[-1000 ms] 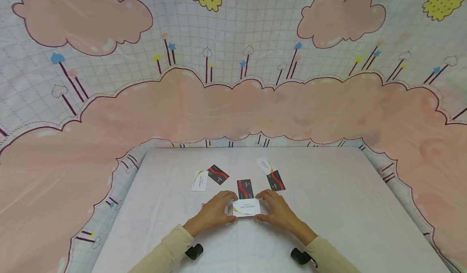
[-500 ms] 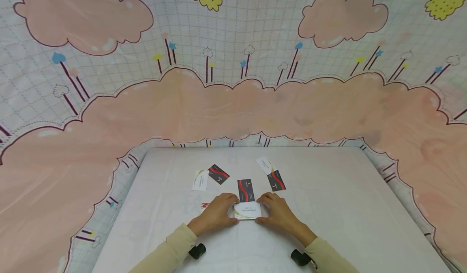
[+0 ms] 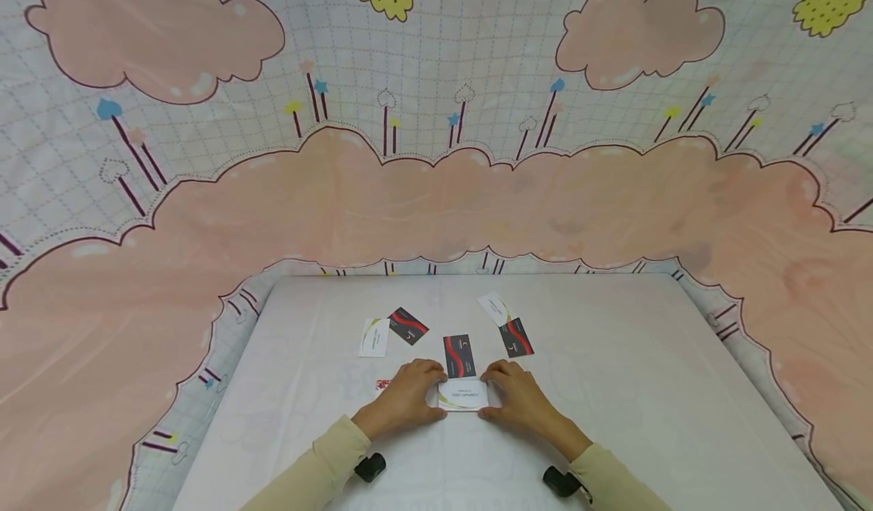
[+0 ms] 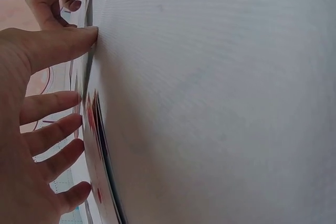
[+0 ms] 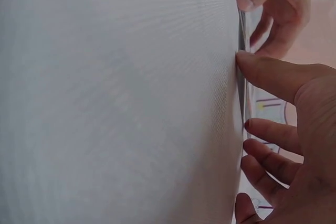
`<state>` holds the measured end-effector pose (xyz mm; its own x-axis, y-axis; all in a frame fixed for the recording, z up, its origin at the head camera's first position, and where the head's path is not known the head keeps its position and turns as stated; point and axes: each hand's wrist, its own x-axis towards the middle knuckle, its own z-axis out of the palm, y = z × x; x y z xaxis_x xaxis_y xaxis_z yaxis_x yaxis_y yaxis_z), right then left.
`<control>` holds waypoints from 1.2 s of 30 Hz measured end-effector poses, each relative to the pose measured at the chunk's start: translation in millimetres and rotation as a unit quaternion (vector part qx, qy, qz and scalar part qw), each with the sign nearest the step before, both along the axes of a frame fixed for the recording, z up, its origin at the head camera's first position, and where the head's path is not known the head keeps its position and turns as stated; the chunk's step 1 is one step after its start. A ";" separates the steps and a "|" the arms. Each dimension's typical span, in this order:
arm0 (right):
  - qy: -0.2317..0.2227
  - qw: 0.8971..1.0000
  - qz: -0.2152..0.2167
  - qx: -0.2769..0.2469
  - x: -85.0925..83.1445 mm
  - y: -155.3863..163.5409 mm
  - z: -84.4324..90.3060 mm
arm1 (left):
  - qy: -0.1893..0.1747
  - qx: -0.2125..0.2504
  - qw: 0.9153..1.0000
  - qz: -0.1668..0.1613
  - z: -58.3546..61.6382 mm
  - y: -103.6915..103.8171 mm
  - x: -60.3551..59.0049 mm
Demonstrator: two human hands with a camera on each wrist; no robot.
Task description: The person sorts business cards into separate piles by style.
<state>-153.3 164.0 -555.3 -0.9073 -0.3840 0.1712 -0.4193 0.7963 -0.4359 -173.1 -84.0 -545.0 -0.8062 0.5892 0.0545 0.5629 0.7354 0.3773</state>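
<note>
A white business card (image 3: 463,396) lies at the near middle of the table, its printing upside down to me. My left hand (image 3: 408,393) holds its left edge between thumb and forefinger, and my right hand (image 3: 520,393) does the same at the right edge. Just beyond it, meeting its far edge, is a black business card (image 3: 459,356) with a red wave. In the left wrist view a small stack of cards (image 4: 102,161) lies under the other fingers of my left hand. From above, that hand covers most of it, leaving a red patterned corner (image 3: 383,384).
Farther back on the white table (image 3: 648,390), a white card (image 3: 374,338) touches a black card (image 3: 408,326) at left. Another white card (image 3: 494,308) meets a black card (image 3: 516,337) at right. A patterned cloth (image 3: 436,208) hangs behind.
Both hands have drawn the white card slightly toward me, off the black card's near end. Over the last half second they have hardly moved. More of the red patterned corner shows.
</note>
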 end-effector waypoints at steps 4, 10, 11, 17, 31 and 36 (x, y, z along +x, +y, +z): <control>-0.007 1.000 0.003 -0.003 -0.3 -1.4 0.9 | 0.006 -0.006 1.000 0.000 1.8 -1.4 -0.2; -0.011 1.000 0.005 0.002 -0.8 -3.0 0.9 | 0.010 -0.011 1.000 0.001 1.9 -3.2 0.4; -0.013 1.000 0.006 0.001 -0.7 -3.2 1.0 | 0.009 -0.012 1.000 0.002 1.9 -3.6 0.7; -0.016 1.000 0.006 -0.005 1.4 -3.9 4.3 | 0.016 0.004 1.000 0.008 3.6 -8.4 4.4; -0.034 0.997 -0.029 -0.066 -4.7 -2.1 34.4 | 0.028 0.074 0.995 0.059 25.5 -27.9 6.6; -0.039 0.995 -0.041 -0.081 -10.1 -2.2 44.5 | 0.044 0.085 0.993 0.062 25.1 -37.4 3.7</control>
<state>-163.4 161.8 -510.8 -0.9475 -0.2814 0.1520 -0.3154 0.7430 -0.5904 -169.4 -121.4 -519.9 -0.8600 0.4609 0.2188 0.5078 0.7310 0.4558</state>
